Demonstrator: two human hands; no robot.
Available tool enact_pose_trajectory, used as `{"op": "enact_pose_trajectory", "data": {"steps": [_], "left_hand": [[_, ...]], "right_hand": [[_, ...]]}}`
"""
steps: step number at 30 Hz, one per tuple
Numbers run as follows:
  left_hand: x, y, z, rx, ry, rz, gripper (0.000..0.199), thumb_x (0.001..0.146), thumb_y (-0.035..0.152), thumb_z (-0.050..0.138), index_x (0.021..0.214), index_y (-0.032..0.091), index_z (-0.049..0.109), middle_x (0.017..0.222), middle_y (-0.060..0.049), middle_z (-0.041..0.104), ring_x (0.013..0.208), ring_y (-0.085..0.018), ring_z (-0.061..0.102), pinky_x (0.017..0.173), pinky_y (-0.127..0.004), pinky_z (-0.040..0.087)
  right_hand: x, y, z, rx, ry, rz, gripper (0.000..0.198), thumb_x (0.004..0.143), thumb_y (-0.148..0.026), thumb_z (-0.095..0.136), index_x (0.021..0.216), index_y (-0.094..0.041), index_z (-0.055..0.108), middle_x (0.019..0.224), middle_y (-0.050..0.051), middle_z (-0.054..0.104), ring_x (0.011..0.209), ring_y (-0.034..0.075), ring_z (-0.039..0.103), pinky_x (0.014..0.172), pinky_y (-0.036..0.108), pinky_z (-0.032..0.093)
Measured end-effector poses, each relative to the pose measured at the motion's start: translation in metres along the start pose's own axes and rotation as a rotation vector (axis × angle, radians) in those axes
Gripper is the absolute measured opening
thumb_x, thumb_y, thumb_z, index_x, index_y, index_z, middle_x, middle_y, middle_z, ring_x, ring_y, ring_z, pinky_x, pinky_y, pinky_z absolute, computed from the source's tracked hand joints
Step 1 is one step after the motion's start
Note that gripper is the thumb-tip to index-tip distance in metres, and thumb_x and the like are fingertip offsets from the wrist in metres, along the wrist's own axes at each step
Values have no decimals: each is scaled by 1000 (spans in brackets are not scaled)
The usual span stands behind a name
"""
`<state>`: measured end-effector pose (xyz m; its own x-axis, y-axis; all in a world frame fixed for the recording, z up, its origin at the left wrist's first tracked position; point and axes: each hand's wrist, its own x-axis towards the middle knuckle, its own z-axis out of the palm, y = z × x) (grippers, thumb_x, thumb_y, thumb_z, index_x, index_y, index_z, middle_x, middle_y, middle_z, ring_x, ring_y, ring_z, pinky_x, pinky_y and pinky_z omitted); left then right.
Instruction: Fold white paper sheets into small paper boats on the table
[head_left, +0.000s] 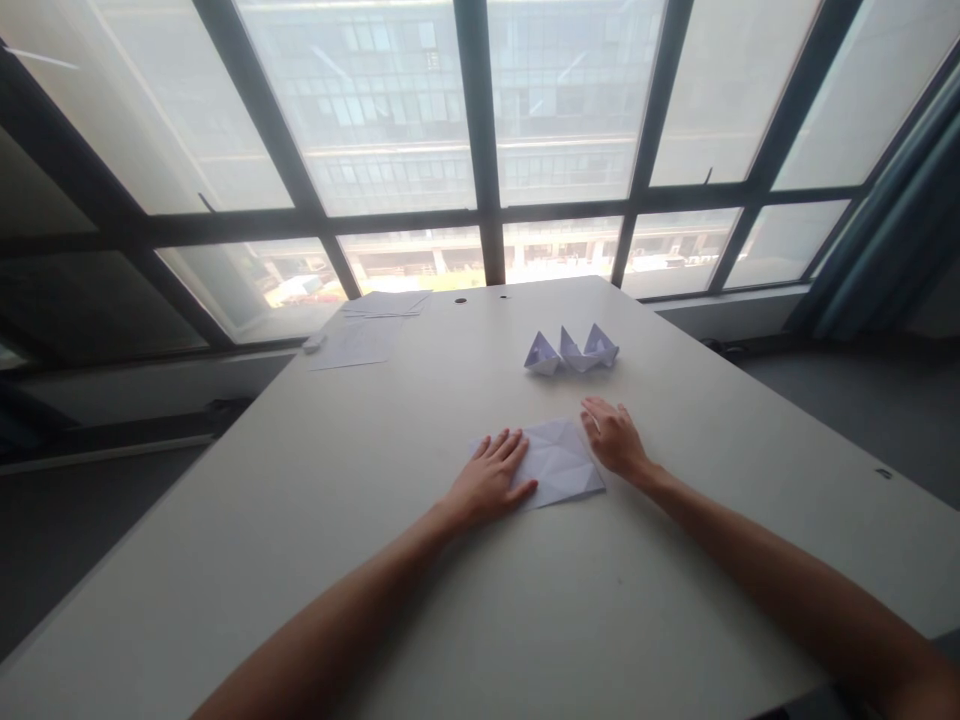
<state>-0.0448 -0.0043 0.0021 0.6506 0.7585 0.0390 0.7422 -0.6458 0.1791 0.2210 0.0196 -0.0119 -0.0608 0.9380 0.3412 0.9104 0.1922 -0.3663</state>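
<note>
A creased sheet of white paper (559, 462) lies flat on the white table, fold lines crossing its surface. My left hand (495, 475) rests palm down on its left part, fingers spread, and covers that side. At the paper's right edge is my right hand (611, 435), its fingers extended and nothing held in them; whether it touches the edge I cannot tell. Beyond the hands stand three folded paper boats, one on the left (542, 355) and two close together on the right (589, 350).
Loose paper sheets (349, 345) lie at the table's far left, with a small whitish crumpled thing (313, 343) beside them. The table (337, 470) reaches toward large framed windows (390, 110). A blue curtain (885, 200) hangs at the right.
</note>
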Motion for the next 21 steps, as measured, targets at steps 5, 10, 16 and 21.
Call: {"op": "enact_pose_trajectory", "data": {"steps": [5,10,16,21], "left_hand": [[1,0,2,-1,-1,-1,78,94,67,26,154,18,24,160,-8,17,149,-25,9,120,-42,9],[1,0,2,-4,2,1,77,93,68,26,154,19,23,160,-8,16,149,-25,9,120,-42,9],[0,0,2,-2,1,0,77,93,68,26,154,21,23,161,-7,16,149,-25,9,120,-42,9],[0,0,3,-7,11,-4,76,93,68,26,154,21,24,160,-7,17,149,-25,10,120,-41,9]], "right_hand": [[1,5,4,10,29,13,43,98,-36,35,121,-14,64,134,15,58,129,26,48,111,43,30],[-5,-1,11,-22,-112,26,40,97,-39,42,123,-16,62,143,16,49,137,31,37,112,58,21],[-7,-1,13,88,-109,-3,37,94,-32,47,126,-18,59,142,14,50,138,31,36,111,65,16],[-6,-4,10,277,15,-67,36,91,-26,49,126,-20,57,127,12,64,122,27,55,112,61,19]]}}
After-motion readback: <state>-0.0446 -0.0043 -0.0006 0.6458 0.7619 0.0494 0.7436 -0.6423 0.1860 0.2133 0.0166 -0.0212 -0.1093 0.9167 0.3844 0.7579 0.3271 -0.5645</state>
